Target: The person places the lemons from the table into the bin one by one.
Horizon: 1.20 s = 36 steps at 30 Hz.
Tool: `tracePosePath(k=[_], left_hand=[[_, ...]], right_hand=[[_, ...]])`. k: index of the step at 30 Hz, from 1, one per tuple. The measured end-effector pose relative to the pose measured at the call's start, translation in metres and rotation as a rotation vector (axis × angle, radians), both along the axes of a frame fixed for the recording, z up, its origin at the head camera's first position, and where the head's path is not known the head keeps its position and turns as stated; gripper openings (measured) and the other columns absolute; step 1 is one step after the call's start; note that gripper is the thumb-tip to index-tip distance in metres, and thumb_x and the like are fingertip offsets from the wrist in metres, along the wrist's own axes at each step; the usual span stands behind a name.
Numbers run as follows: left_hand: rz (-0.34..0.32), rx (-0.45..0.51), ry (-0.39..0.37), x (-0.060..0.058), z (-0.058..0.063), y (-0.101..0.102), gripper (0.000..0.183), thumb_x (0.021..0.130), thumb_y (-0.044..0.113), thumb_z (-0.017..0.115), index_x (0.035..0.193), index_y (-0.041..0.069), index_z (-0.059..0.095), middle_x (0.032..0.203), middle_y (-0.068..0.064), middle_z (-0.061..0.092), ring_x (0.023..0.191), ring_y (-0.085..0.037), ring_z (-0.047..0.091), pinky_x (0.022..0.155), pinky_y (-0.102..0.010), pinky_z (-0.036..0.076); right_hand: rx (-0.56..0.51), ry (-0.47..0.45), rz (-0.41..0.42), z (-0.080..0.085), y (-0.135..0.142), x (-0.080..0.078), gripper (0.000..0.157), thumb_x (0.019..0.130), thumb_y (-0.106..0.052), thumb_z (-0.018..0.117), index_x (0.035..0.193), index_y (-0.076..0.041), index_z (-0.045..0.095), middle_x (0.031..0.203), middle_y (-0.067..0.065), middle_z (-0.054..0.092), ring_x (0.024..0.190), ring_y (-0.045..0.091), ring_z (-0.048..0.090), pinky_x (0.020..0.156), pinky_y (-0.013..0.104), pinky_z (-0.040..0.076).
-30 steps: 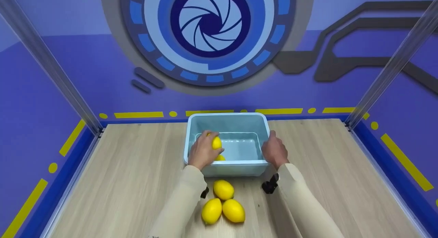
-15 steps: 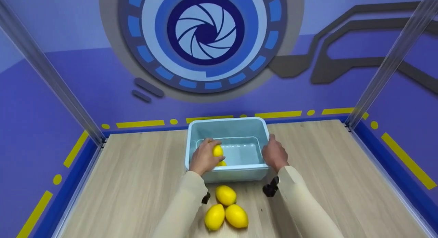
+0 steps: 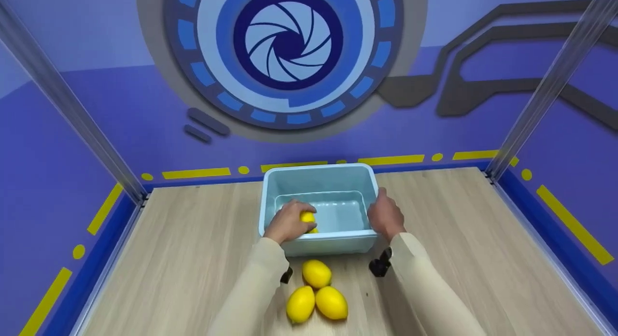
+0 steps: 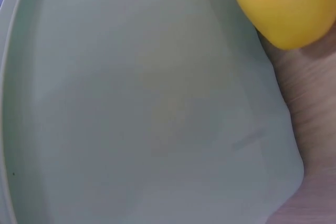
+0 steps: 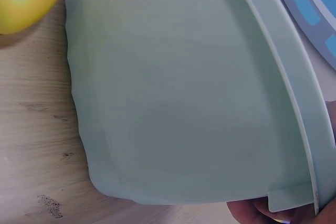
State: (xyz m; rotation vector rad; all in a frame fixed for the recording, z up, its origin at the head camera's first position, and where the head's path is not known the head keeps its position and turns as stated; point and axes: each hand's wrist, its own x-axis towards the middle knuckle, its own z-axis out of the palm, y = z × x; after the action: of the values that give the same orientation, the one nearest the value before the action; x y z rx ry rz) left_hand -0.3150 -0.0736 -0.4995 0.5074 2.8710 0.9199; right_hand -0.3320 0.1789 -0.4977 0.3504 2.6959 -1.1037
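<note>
A light blue plastic bin point(image 3: 328, 244) stands on the table. My left hand point(image 3: 289, 221) reaches over its front left rim and holds a lemon point(image 3: 307, 216) low inside, thumb and fingers curled round it. Just below the thumb a yellow patch point(image 3: 314, 230) shows, likely a second lemon, mostly hidden. At the right side my right hand point(image 3: 387, 213) grips the bin's rim; in the right wrist view its fingers point(image 5: 247, 211) curl under the rim's corner. The left wrist view shows the bin's outer wall point(image 4: 147, 103), with the left hand out of sight.
In front of the bin three lemons lie close together on the wooden table point(image 3: 203, 259): one behind point(image 3: 316, 273), one at left point(image 3: 300, 304), one at right point(image 3: 331, 302). A purple patterned wall point(image 3: 231, 147) rises behind the bin, with side panels left and right.
The left hand has lowered slightly inside the bin with the lemon, which is now more covered by the fingers. The right hand keeps its grip. The head view has shifted a little.
</note>
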Motion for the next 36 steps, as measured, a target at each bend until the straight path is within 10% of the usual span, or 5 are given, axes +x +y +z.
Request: tracePosePath(k=[23,36], left_hand=[[-0.173,-0.012,-0.21,-0.0064,-0.0006,-0.003,0.027,0.099,0.034,0.051,0.099,0.02,0.074,0.097,0.0,0.071,0.08,-0.013,0.055,0.081,-0.035,0.048],[-0.214,0.05,-0.206,-0.0044,0.0013,-0.0034,0.035,0.099,0.038,0.051,0.129,0.024,0.063,0.131,0.0,0.061,0.125,-0.024,0.053,0.106,-0.046,0.043]], right_hand=[[0.028,-0.016,-0.012,-0.0017,-0.0029,-0.0023,0.058,0.1,-0.013,0.037,0.152,-0.007,0.011,0.148,0.021,0.04,0.133,0.037,0.045,0.111,0.055,0.035],[0.018,-0.028,-0.026,0.0002,-0.0028,-0.0034,0.058,0.1,-0.013,0.037,0.153,-0.009,0.011,0.149,0.019,0.039,0.134,0.035,0.044,0.111,0.055,0.035]])
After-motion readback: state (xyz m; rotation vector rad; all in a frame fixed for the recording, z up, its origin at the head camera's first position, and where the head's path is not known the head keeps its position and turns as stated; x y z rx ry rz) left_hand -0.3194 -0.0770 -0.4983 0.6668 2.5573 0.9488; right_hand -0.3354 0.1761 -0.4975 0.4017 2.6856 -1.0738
